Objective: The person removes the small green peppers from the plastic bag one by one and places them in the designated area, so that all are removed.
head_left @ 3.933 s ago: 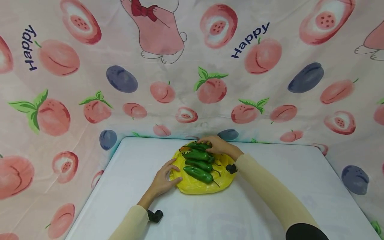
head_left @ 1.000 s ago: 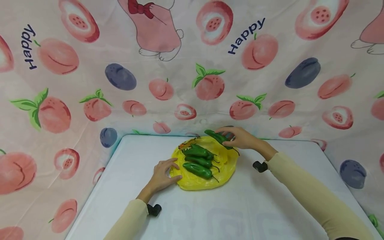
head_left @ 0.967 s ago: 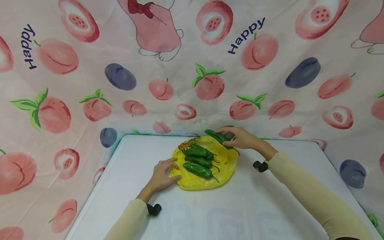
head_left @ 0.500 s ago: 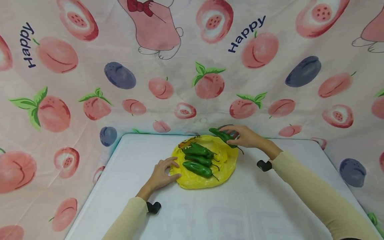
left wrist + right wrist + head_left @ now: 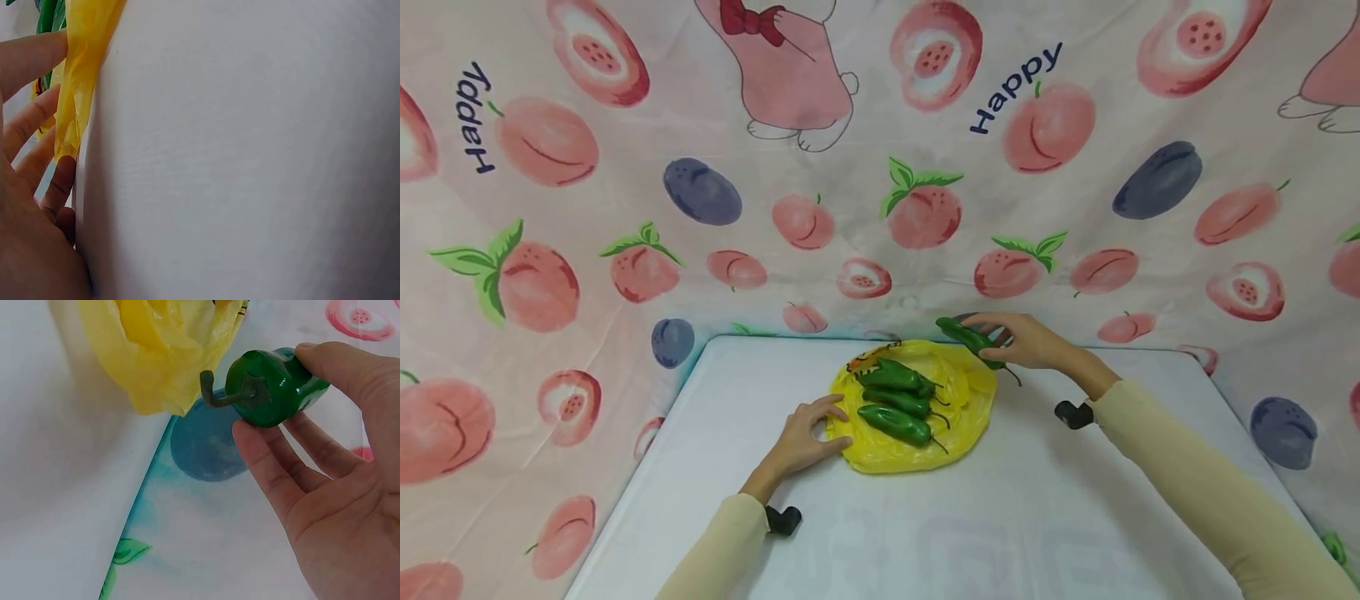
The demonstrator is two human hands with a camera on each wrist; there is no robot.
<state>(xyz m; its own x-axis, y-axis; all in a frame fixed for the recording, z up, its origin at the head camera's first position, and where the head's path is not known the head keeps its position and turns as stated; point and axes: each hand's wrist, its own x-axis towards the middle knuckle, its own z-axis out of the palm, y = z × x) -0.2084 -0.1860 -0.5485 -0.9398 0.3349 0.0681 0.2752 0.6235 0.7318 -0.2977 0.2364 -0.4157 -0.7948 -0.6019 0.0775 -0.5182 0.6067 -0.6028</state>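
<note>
My right hand (image 5: 1026, 340) pinches a green chili pepper (image 5: 966, 335) between thumb and fingers, held above the far right edge of a yellow plastic bag (image 5: 955, 442). In the right wrist view the pepper (image 5: 262, 387) shows its stem end, with the stem bent upward. Spread and relaxed, the fingers of my left hand (image 5: 805, 435) touch the bag's left edge; in the left wrist view their tips lie along the yellow plastic (image 5: 81, 81). Several more green peppers (image 5: 895, 424) lie in a stack on the bag, stems pointing right.
The bag lies on a white table (image 5: 1000, 533), near its back edge. Behind the table hangs a cloth (image 5: 865, 183) printed with peaches and plums. A dark wrist mount (image 5: 785, 521) sits at the left wrist, another wrist mount (image 5: 1073, 414) at the right.
My right hand has taken the farthest pepper off the stack and lifted it up and to the right, drifting a little further right in the last second. The left hand has stayed at the bag's edge.
</note>
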